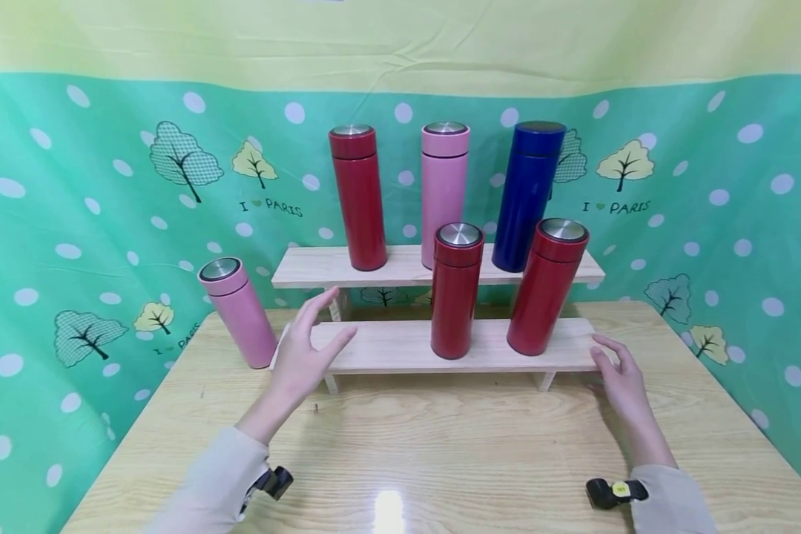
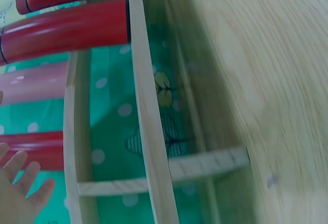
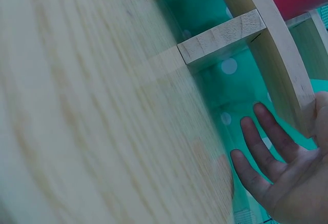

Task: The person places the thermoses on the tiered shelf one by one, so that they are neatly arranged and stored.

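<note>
My left hand [image 1: 302,354] hovers over the left end of the lower wooden shelf [image 1: 374,347], its thumb and fingers spread with nothing between them. Just left of it, a pink flask [image 1: 242,317] stands on the table. In the left wrist view, part of the left hand [image 2: 23,196] shows with fingers apart. My right hand [image 1: 621,378] is at the right end of the lower shelf, fingertips right at the board's edge. Its fingers [image 3: 260,149] spread out beside the shelf end in the right wrist view. Two red flasks [image 1: 455,304] [image 1: 547,297] stand upright on this shelf.
Behind is a higher shelf [image 1: 307,268] carrying a red flask [image 1: 362,204], a pink flask [image 1: 443,182] and a blue flask [image 1: 529,200]. Both shelves stand on a wood-grain table [image 1: 440,445]. A green dotted cloth [image 1: 93,245] hangs around the back and sides.
</note>
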Demonstrator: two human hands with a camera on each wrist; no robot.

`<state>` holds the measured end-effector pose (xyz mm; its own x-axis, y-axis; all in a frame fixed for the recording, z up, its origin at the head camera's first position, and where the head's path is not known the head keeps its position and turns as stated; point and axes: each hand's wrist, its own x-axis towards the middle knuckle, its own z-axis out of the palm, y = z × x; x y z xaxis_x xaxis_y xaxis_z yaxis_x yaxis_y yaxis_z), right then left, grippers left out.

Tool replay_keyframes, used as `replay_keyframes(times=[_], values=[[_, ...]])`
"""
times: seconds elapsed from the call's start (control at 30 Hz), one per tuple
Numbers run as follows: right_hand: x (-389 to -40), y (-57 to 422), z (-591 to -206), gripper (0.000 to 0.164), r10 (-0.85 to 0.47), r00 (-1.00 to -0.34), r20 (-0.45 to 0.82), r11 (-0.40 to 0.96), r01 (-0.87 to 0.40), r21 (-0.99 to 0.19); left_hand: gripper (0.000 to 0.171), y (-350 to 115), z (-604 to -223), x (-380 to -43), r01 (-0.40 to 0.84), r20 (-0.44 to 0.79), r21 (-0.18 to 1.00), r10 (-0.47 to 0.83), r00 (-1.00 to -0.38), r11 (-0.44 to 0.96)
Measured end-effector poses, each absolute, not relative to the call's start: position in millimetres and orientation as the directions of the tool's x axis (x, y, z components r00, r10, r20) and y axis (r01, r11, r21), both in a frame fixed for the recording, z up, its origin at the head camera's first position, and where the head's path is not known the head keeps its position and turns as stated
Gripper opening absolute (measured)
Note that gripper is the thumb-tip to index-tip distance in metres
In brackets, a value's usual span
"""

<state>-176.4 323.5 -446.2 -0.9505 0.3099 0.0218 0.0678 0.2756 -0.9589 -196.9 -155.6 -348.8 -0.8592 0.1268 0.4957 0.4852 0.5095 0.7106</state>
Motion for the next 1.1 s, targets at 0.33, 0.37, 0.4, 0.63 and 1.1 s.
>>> replay_keyframes(times=[0.33, 0.37, 0.4, 0.63, 1.1], values=[[-178, 324, -447, 0.057, 0.315, -0.949, 0.023, 0.271, 0.066, -0.960, 0.064, -192, -351, -188, 0.467, 0.505, 0.692, 0.094, -0.858, 0.551], [-178, 324, -446, 0.058, 0.316, -0.948, 0.020, 0.271, 0.070, -0.960, 0.064, -195, -352, -187, 0.456, 0.498, 0.697, 0.084, -0.863, 0.553], [-178, 324, -446, 0.058, 0.319, -0.948, 0.016, 0.271, 0.075, -0.960, 0.064, -199, -353, -185, 0.444, 0.492, 0.702, 0.072, -0.868, 0.558], [-179, 323, -447, 0.059, 0.324, -0.946, 0.012, 0.284, 0.085, -0.955, 0.064, -222, -361, -171, 0.349, 0.449, 0.716, -0.016, -0.893, 0.604], [-178, 325, -447, 0.060, 0.304, -0.953, 0.000, 0.267, 0.085, -0.960, 0.069, -266, -374, -164, 0.210, 0.376, 0.761, -0.153, -0.914, 0.614]])
